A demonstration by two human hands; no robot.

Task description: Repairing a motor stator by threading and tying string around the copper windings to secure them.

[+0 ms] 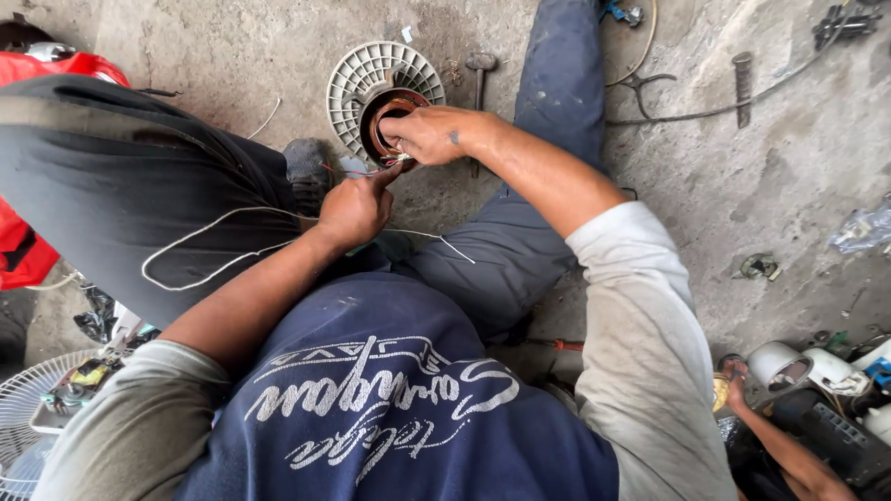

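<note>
My right hand (429, 134) pinched the copper coil (388, 123) at the grille's (357, 79) five o'clock; my left hand (355, 209) clamped thin wires (376, 171) — too hard a tug could snap them.

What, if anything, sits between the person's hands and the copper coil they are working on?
Nothing visible. The right hand already grips the copper coil at its rim, above the grey round grille. The left hand pinches the thin wires just below it, with no object between.
</note>
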